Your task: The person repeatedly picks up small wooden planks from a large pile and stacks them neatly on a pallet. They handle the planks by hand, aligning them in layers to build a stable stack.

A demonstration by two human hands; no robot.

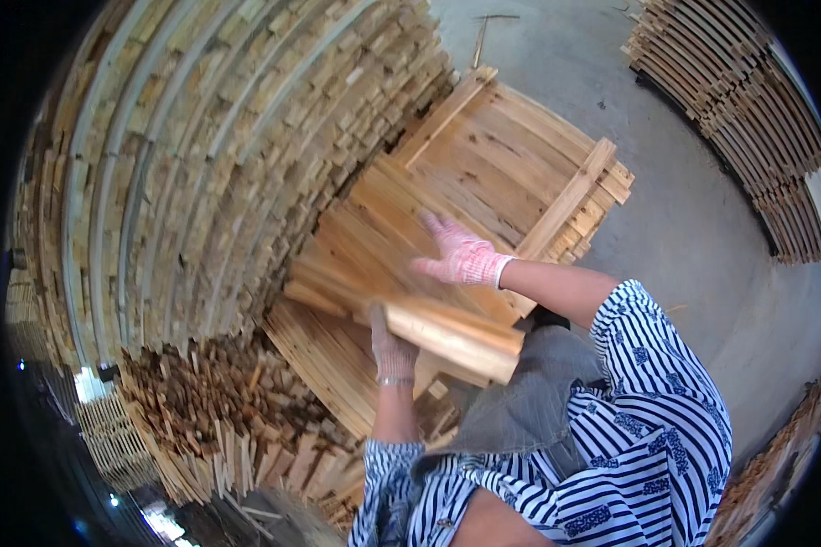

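Note:
My left hand [391, 345], in a knitted work glove, is at the near end of the layered wooden boards, its fingers against a blurred wooden board [451, 338] that lies slantwise before my lap. My right hand [462, 253], in a pink-and-white knitted glove, has its fingers spread over a row of planed wooden boards [376, 219]; whether it touches them is unclear. Beyond that row lies a stack of boards [499, 164] with a wooden batten [568, 198] across its right side and another across its left. Below the row, more boards [328, 349] lie in a stack.
A tall wall of stacked lumber [260, 137] rises on the left. A heap of short wood pieces [246, 410] lies at lower left. Slatted wooden stacks [739, 116] stand at the upper right, across the concrete floor [657, 273]. A thin T-shaped stick lies at the top.

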